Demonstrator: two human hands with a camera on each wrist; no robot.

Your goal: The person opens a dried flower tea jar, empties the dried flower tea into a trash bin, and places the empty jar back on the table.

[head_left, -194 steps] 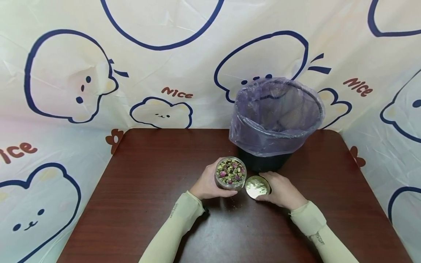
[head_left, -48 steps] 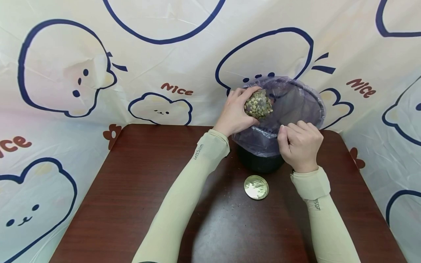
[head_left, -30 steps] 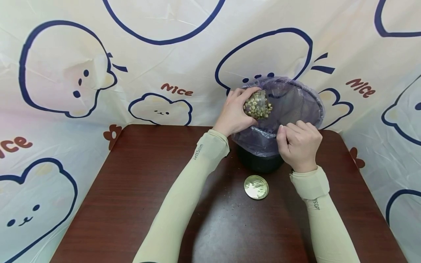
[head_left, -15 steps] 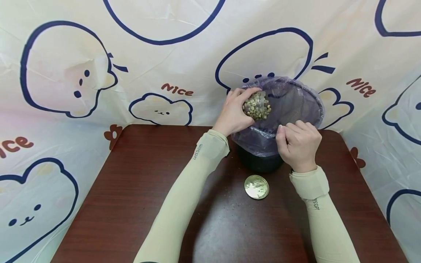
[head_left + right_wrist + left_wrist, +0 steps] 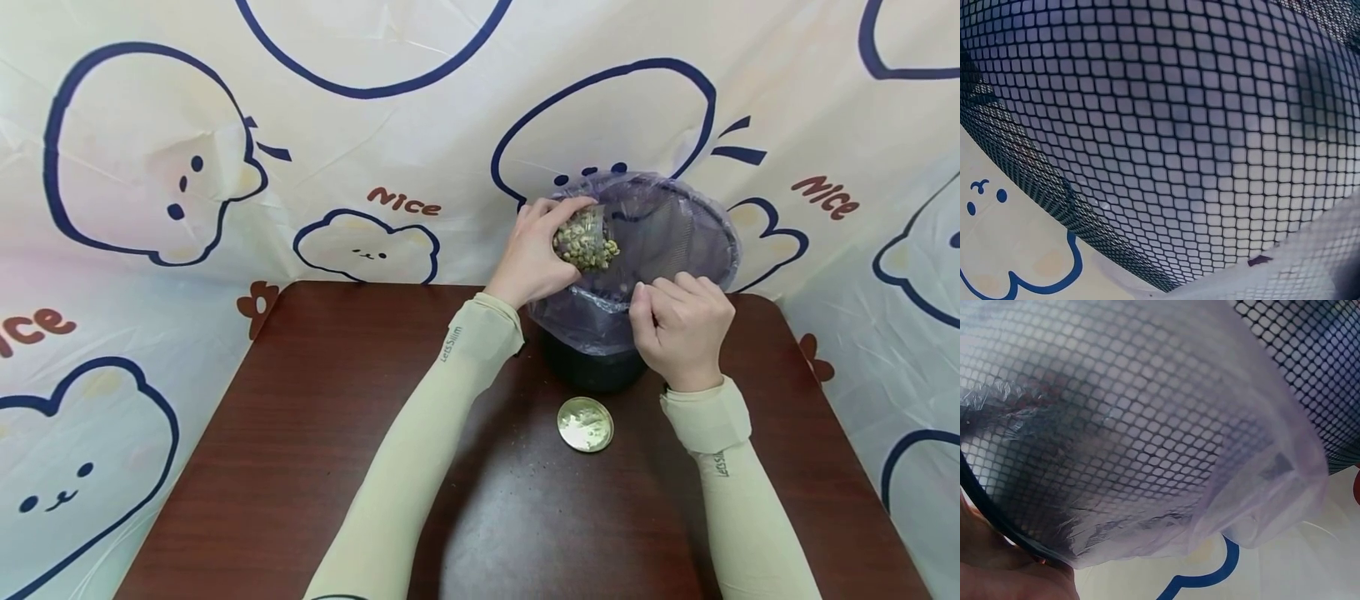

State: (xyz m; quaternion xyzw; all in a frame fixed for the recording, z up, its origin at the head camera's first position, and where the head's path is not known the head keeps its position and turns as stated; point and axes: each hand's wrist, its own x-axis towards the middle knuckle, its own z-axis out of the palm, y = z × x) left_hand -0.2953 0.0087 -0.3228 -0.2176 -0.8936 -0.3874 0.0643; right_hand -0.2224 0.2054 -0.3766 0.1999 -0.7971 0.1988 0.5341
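Note:
In the head view my left hand [image 5: 528,257] grips a clear jar [image 5: 581,225] of dried flower buds, tipped on its side with its mouth toward the right. The jar hangs over the opening of a black mesh trash bin [image 5: 592,367], and greenish buds [image 5: 604,252] gather at its mouth. A thin purple bag [image 5: 671,225] lines the bin. My right hand [image 5: 684,333] curls its fingers over the bin's front right rim. The left wrist view shows the bin's mesh [image 5: 1166,425] with part of a hand [image 5: 1010,575] at lower left; mesh [image 5: 1179,119] fills the right wrist view.
A round gold lid [image 5: 585,425] lies on the dark wooden table [image 5: 315,433] in front of the bin. Small crumbs [image 5: 532,465] are scattered left of the lid. Behind the table hangs a cream cloth [image 5: 420,150] printed with cartoon bears.
Since the oldest frame, my left hand has carried the jar up over the bin and tipped it. My right hand has left the lid for the bin's rim. Lately the buds have shifted slightly.

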